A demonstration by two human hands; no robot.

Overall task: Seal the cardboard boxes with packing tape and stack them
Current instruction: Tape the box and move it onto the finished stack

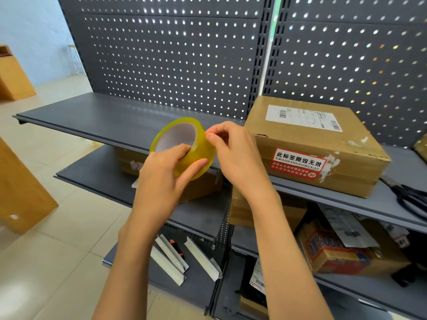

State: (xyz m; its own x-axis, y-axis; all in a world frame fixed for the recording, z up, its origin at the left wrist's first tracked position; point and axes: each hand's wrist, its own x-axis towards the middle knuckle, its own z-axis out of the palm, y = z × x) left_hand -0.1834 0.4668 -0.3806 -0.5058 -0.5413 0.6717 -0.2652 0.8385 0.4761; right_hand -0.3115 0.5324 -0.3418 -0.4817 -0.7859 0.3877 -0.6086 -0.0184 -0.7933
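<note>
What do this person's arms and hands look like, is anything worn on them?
Both arms are bare as far as the picture shows: no sleeves, gloves, watch or bands. The left hand and right hand show no rings, and the fingernails look short and unpainted.

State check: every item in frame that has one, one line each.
tape roll: held in the air in front of the shelves, no strip pulled out
left hand: grips the tape roll, fingers through its core
right hand: fingertips pinch at the roll's outer edge
cardboard box: closed, on the upper shelf, red label on its front
scissors: lying on the shelf right of the box
</note>
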